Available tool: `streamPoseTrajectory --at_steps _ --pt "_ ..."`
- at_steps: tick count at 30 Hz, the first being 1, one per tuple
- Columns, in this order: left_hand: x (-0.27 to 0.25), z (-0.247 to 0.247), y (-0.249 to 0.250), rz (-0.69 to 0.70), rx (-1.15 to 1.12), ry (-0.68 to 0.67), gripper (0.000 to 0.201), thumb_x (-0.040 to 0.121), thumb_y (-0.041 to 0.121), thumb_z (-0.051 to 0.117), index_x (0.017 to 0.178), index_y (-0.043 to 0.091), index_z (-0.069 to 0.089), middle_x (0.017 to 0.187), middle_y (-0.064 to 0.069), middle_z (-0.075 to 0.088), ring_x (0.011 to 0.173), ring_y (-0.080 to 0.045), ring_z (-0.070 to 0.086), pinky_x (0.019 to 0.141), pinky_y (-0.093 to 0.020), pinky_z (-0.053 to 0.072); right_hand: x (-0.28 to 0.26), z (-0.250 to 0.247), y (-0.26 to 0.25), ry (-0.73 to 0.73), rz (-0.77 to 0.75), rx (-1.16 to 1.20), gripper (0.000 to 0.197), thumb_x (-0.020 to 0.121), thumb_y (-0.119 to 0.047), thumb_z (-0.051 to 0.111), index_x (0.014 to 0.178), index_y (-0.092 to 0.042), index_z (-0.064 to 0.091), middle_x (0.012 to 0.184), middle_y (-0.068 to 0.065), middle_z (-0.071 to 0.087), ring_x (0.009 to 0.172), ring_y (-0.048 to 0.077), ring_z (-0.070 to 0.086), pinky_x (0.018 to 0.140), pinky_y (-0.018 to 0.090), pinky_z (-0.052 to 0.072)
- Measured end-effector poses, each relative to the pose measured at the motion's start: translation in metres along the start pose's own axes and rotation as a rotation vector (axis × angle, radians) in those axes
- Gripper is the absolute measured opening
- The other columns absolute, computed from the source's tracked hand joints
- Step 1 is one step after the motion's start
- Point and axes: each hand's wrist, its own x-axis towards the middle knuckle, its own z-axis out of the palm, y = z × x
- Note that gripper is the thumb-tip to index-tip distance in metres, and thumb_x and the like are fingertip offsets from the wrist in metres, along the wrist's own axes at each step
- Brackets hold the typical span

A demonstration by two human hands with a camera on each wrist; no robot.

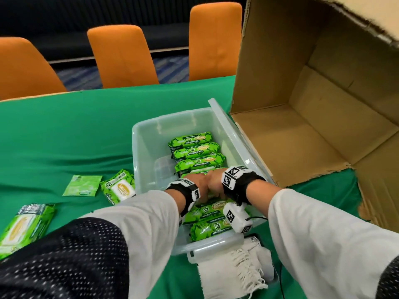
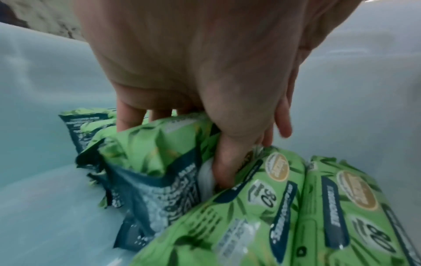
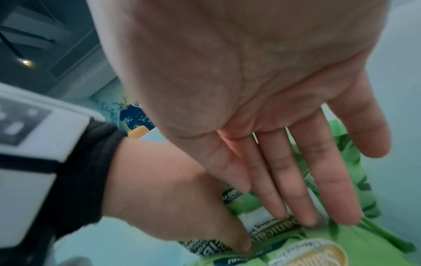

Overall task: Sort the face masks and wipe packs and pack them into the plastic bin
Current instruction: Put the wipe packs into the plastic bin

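Observation:
A clear plastic bin [image 1: 138, 134] stands mid-table with several green wipe packs [image 1: 195, 152] set on edge in a row inside it. Both hands are down in the bin's near half. My left hand [image 1: 195, 187] [image 2: 218, 129] grips one wipe pack [image 2: 154, 149], fingers behind it and thumb wedged between it and the neighbouring pack [image 2: 257, 207]. My right hand [image 1: 216, 182] [image 3: 307, 207] has straight fingers whose tips press on the top of that pack [image 3: 257, 221], beside the left hand [image 3: 170, 198]. Two more packs [image 1: 207, 214] stand nearer me.
On the green cloth left of the bin lie a flat green sachet [image 1: 82, 185], a wipe pack [image 1: 119, 188] and a larger pack [image 1: 23, 225]. An open cardboard box [image 1: 313, 126] lies on its side at the right. A white fringed cloth [image 1: 235, 270] lies at the bin's front. Orange chairs [image 1: 121, 57] stand behind.

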Motion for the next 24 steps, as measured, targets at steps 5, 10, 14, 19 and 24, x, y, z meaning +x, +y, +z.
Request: streamPoseTrajectory --at_steps 5,10,14,19,24 --pt "-0.010 -0.011 -0.017 -0.223 -0.345 0.018 0.092 0.076 0.042 0.087 0.146 0.007 0.039 0.137 -0.014 0.059 0.124 -0.034 0.058 0.095 -0.038 0.052 0.004 -0.009 0.002 0.217 0.039 0.057 0.012 0.093 -0.016 0.057 0.088 -0.007 0.062 0.105 0.015 0.069 0.086 0.030 0.063 0.071 0.031 0.051" --pt "-0.035 -0.009 -0.044 -0.464 -0.856 0.037 0.064 0.090 0.037 0.076 0.142 0.007 0.053 0.144 -0.011 0.057 0.126 -0.030 0.059 0.097 -0.032 0.051 0.026 0.002 -0.003 0.236 0.032 0.080 0.016 0.089 -0.008 0.067 0.103 -0.012 0.073 0.105 0.008 0.073 0.099 0.029 0.070 0.087 0.037 0.060" --pt "-0.054 0.013 -0.029 -0.532 -1.184 -0.051 0.064 0.101 0.038 0.061 0.152 0.006 0.040 0.152 -0.020 0.046 0.134 -0.035 0.051 0.091 -0.035 0.045 0.039 0.004 -0.004 0.237 0.043 -0.027 0.011 0.085 -0.006 0.072 0.089 -0.010 0.062 0.096 0.005 0.068 0.097 0.030 0.070 0.081 0.033 0.058" --pt "-0.036 0.036 -0.025 -0.569 -1.436 -0.055 0.071 0.097 0.050 0.062 0.152 0.011 0.042 0.156 -0.015 0.044 0.140 -0.035 0.045 0.107 -0.040 0.040 0.045 -0.001 0.002 0.201 0.073 -0.079 0.017 0.086 -0.013 0.068 0.093 -0.013 0.053 0.102 0.010 0.067 0.096 0.032 0.068 0.073 0.033 0.054" --pt "-0.021 0.047 -0.035 -0.546 -1.522 -0.054 0.070 0.094 0.055 0.064 0.148 0.014 0.048 0.150 -0.013 0.051 0.133 -0.034 0.053 0.105 -0.037 0.042 0.057 0.004 0.010 0.075 0.127 -0.094 0.019 0.080 -0.018 0.075 0.080 -0.014 0.056 0.092 0.008 0.073 0.083 0.027 0.072 0.064 0.031 0.056"
